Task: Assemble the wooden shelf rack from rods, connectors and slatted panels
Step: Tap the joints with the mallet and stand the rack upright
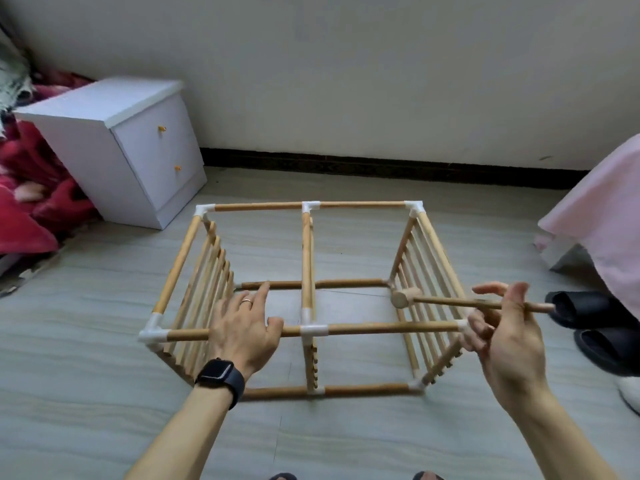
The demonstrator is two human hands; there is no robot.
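The box-shaped wooden shelf rack of pale round rods and white plastic connectors lies on its side on the grey wood-grain floor, in the middle of the view, slatted panels forming both ends and the centre divider. The left hand, with a ring and a black smartwatch at the wrist, lies loosely over the near top rod, fingers spread, not clenched. The right hand pinches the handle of a small wooden mallet, its round head pointing left beside the right slatted panel. A white two-drawer bedside cabinet stands back left; black slippers sit at right. No readable writing or labels anywhere.
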